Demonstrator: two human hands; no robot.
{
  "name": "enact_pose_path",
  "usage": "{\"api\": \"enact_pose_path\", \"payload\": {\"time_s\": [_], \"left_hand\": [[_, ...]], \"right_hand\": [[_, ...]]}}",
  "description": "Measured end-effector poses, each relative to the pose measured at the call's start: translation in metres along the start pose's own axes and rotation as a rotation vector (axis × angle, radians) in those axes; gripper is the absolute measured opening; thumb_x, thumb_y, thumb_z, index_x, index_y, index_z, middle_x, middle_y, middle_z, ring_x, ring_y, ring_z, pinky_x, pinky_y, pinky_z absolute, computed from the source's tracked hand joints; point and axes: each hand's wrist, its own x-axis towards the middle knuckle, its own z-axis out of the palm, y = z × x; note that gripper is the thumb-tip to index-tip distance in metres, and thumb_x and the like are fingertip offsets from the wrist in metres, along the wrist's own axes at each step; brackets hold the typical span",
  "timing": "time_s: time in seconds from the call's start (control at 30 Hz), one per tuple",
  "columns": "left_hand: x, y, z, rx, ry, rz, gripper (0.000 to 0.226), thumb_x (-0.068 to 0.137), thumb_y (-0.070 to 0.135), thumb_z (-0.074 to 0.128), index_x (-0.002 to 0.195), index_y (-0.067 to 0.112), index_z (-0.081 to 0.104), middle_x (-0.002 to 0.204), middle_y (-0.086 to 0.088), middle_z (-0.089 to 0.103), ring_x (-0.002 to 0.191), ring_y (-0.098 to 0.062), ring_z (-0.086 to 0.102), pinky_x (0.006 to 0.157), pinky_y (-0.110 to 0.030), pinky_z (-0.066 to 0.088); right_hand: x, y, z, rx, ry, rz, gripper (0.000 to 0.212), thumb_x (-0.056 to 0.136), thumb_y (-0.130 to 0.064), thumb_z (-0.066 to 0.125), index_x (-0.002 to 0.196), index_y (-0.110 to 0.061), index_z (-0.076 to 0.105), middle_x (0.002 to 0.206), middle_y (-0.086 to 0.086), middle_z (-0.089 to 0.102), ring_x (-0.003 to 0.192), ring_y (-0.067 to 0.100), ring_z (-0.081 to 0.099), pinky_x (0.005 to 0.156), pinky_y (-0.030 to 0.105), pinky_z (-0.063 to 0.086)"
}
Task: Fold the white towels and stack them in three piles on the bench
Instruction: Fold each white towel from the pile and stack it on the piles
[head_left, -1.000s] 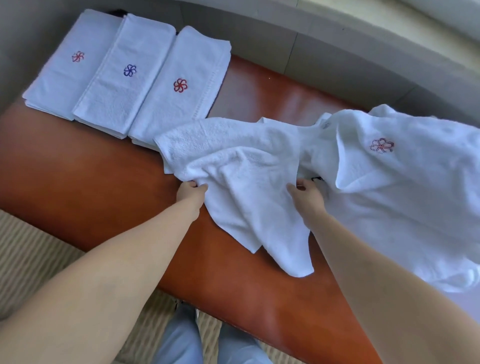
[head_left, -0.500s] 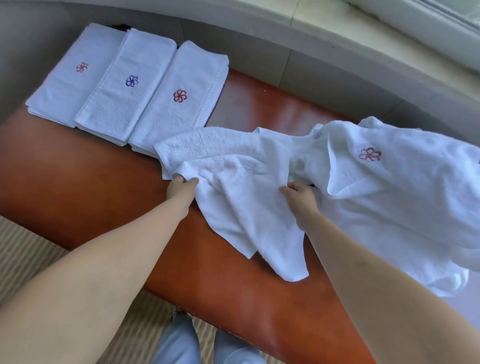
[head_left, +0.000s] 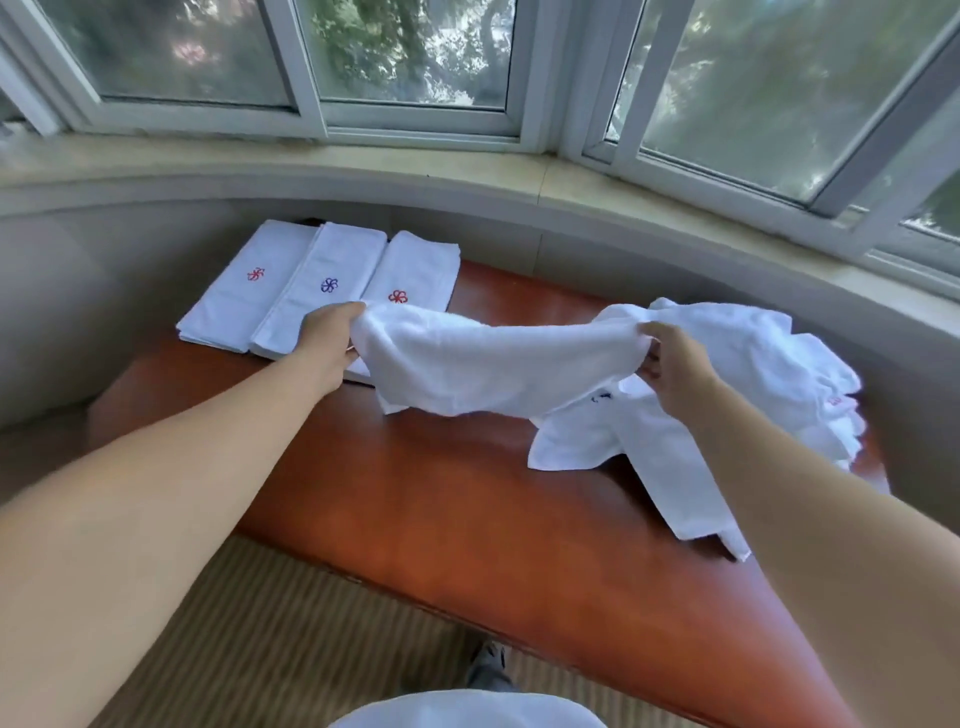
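Head view: the white towel (head_left: 498, 366) hangs stretched above the tabletop (head_left: 467, 499) centre, left hand (head_left: 324, 338) pinching its 9 o'clock end, right hand (head_left: 670, 364) its 3 o'clock end, apparently being spread; next comes laying it flat to fold, three piles (head_left: 322, 286) waiting at 10 o'clock

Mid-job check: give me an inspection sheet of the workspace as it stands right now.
Surface: brown bench, bare in the middle.
Job's things: three folded piles side by side at the far left end; stretched towel held up between both hands; unfolded heap at the right end, one corner draped over the near edge.
Clutter: nothing seen.
Hands: left hand grips the towel's left end; right hand pinches its right end.
Cables: nothing seen.
Surroundings: curved window sill and windows behind the bench; striped carpet below.
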Motion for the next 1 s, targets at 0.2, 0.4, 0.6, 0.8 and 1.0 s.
{"api": "enact_pose_path", "payload": {"time_s": [0.2,0.4,0.6,0.8,1.0], "left_hand": [[-0.042,0.033,-0.031,-0.01,-0.122,0.08,0.005,0.096,0.018,0.058,0.094,0.019,0.063,0.098,-0.004,0.064,0.09,-0.024,0.06,0.086,-0.032,0.053],[-0.069,0.067,-0.037,-0.1,-0.252,0.012,0.012,0.096,0.025,0.063,0.094,0.014,0.066,0.082,-0.002,0.068,0.071,-0.018,0.065,0.072,-0.027,0.055],[-0.076,0.043,-0.025,-0.033,-0.211,-0.049,0.017,0.094,0.006,0.051,0.079,0.012,0.055,0.072,-0.002,0.053,0.061,-0.015,0.053,0.06,-0.024,0.05],[-0.076,0.045,-0.033,0.044,-0.265,-0.032,0.032,0.092,0.003,0.041,0.105,0.018,0.066,0.072,0.003,0.064,0.063,-0.011,0.058,0.056,-0.019,0.05],[-0.067,0.048,-0.026,0.057,-0.187,0.079,0.009,0.092,0.012,0.073,0.093,0.021,0.072,0.084,0.004,0.069,0.076,-0.01,0.063,0.08,-0.02,0.05]], "right_hand": [[-0.068,-0.019,-0.03,0.045,-0.062,-0.042,0.022,0.091,-0.022,0.066,0.11,-0.012,0.07,0.092,0.004,0.067,0.08,0.018,0.062,0.081,0.026,0.056],[-0.096,-0.047,-0.042,0.238,-0.007,-0.103,0.015,0.083,-0.027,0.072,0.081,-0.016,0.062,0.073,0.002,0.062,0.065,0.02,0.061,0.068,0.03,0.051],[-0.099,-0.006,-0.036,0.112,-0.005,-0.026,0.041,0.082,-0.013,0.07,0.122,-0.019,0.071,0.105,0.007,0.067,0.088,0.024,0.062,0.078,0.035,0.047],[-0.096,-0.011,-0.062,-0.103,-0.116,0.002,0.045,0.081,-0.013,0.067,0.123,-0.027,0.073,0.119,0.0,0.068,0.101,0.019,0.064,0.068,0.021,0.048],[-0.086,-0.006,-0.067,-0.091,-0.101,-0.112,0.028,0.09,-0.018,0.075,0.118,-0.016,0.077,0.109,0.007,0.074,0.085,0.013,0.068,0.073,0.024,0.055]]}}
